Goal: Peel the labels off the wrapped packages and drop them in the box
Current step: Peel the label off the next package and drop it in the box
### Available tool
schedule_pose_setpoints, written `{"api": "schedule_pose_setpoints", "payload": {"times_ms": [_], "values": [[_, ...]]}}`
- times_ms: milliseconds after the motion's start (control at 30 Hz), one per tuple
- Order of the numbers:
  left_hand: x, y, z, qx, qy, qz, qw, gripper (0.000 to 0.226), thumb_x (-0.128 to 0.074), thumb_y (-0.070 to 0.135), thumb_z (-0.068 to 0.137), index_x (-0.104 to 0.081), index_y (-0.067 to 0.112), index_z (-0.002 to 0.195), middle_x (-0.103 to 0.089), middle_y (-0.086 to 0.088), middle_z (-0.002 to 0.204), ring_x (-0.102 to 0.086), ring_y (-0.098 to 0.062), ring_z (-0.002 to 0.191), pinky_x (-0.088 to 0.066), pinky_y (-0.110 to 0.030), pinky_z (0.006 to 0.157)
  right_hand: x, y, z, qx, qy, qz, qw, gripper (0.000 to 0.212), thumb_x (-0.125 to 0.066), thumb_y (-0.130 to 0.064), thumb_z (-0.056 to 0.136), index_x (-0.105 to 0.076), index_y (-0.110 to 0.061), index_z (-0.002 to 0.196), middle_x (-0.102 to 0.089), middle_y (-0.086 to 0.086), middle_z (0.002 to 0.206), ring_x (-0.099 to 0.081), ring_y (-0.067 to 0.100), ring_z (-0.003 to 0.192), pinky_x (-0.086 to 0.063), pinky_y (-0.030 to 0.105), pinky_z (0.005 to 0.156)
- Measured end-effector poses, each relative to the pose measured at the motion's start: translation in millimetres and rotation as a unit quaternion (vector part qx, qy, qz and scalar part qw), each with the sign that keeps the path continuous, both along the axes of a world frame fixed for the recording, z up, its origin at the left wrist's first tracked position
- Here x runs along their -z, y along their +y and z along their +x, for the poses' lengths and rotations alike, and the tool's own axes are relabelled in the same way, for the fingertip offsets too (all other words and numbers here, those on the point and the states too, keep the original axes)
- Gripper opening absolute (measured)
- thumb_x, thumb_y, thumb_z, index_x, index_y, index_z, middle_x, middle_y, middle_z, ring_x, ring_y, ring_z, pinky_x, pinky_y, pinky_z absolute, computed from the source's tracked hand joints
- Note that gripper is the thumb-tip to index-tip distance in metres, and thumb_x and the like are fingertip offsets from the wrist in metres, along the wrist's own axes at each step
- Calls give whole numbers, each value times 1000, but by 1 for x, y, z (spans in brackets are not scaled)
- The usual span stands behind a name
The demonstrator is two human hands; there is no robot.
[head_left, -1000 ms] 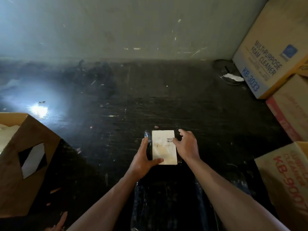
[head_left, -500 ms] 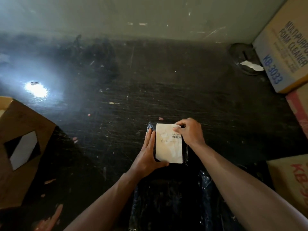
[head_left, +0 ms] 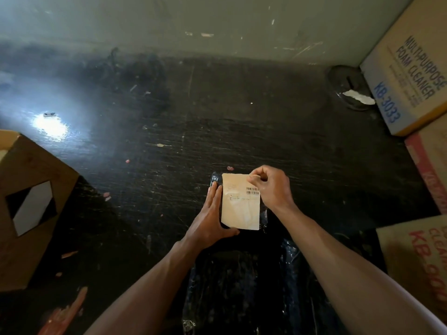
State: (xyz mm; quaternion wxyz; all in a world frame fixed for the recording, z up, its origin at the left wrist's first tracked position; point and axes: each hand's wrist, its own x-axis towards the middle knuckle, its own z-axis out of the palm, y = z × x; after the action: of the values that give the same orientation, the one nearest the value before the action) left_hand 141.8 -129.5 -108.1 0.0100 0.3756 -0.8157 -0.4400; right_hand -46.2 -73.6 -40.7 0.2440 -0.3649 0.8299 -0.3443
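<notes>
A pale rectangular label with a small barcode covers the top of a black wrapped package lying on the dark floor. My left hand lies flat along the label's left edge, with its thumb under the lower edge, holding the package down. My right hand pinches the label's top right corner between thumb and fingers. An open brown cardboard box with a diamond-shaped cut-out stands at the left.
Black plastic wrap spreads over the floor between my forearms. Cardboard cartons printed "foam cleaner" stand stacked along the right side. A round metal lid lies by the wall. Scraps dot the scuffed floor.
My right hand has curled from lying beside the label to pinching its top right corner. The left hand has kept its place on the left edge. The camera has tilted down.
</notes>
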Motion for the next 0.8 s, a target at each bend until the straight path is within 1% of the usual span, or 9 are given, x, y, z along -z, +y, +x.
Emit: {"api": "schedule_pose_setpoints", "payload": {"times_ms": [200, 367, 467, 500, 533, 600, 667, 700, 800], "values": [[-1, -1, 1, 4, 11, -4, 1000, 139, -90, 46, 62, 12, 36, 156, 19, 15, 164, 1, -16, 153, -26, -44, 119, -14, 7, -3, 23, -30, -17, 999, 4, -73, -18, 88, -71, -17, 92, -73, -5, 90, -70, 6, 87, -60, 31, 78], [1, -2, 3, 10, 20, -11, 1000, 135, -90, 42, 63, 5, 35, 158, 16, 13, 165, -2, -12, 152, -27, -34, 114, -22, 15, 2, 25, -80, -41, 996, 4, -72, -14, 89, -71, -13, 93, -74, -1, 93, -72, 9, 88, -62, 35, 78], [2, -1, 5, 21, 17, -32, 999, 125, -89, 42, 65, -8, 30, 158, 2, 11, 166, -21, -13, 148, -32, -24, 106, -53, 8, 1, 53, -101, -121, 986, 7, -71, -13, 89, -70, -11, 95, -74, -1, 93, -72, 8, 86, -61, 32, 79], [2, -1, 5, 23, 17, -37, 999, 124, -89, 44, 65, -9, 29, 158, 0, 11, 165, -23, -15, 148, -33, -24, 106, -70, 1, -4, 57, -82, -148, 984, 7, -71, -13, 89, -70, -11, 95, -74, -2, 93, -72, 7, 86, -61, 28, 78], [1, -1, 6, 26, 17, -36, 999, 126, -88, 46, 64, -7, 29, 158, 3, 13, 165, -19, -15, 149, -33, -26, 108, -88, -5, -10, 48, -49, -163, 984, 7, -72, -14, 88, -70, -12, 95, -74, -2, 92, -72, 6, 85, -60, 24, 75], [0, -4, 7, 33, 2, -28, 999, 133, -88, 50, 64, 2, 28, 159, 17, 16, 164, -5, -9, 150, -28, -29, 113, -120, -13, -20, 25, 0, -181, 983, 6, -73, -15, 88, -70, -12, 93, -74, -3, 90, -72, 6, 84, -59, 20, 71], [-4, -4, 5, 38, -10, -23, 999, 134, -88, 48, 67, 6, 23, 159, 22, 15, 163, -1, -6, 148, -20, -22, 111, -130, -13, -26, 13, 20, -189, 982, 6, -74, -13, 87, -69, -11, 92, -73, -3, 90, -72, 7, 83, -60, 22, 71], [-8, -4, 4, 38, -14, -18, 999, 133, -88, 46, 68, 5, 22, 159, 21, 14, 163, -4, -7, 149, -20, -21, 110, -129, -11, -27, 10, 22, -183, 983, 7, -74, -11, 87, -69, -11, 92, -73, -2, 91, -72, 8, 85, -60, 24, 73], [-23, -3, 7, 32, -23, -12, 999, 125, -88, 40, 70, -2, 21, 160, 10, 10, 166, -20, -14, 149, -28, -28, 114, -115, 2, -31, 15, 42, -150, 988, 13, -76, -12, 85, -67, -17, 93, -71, -5, 94, -70, 8, 90, -61, 31, 79]]}}
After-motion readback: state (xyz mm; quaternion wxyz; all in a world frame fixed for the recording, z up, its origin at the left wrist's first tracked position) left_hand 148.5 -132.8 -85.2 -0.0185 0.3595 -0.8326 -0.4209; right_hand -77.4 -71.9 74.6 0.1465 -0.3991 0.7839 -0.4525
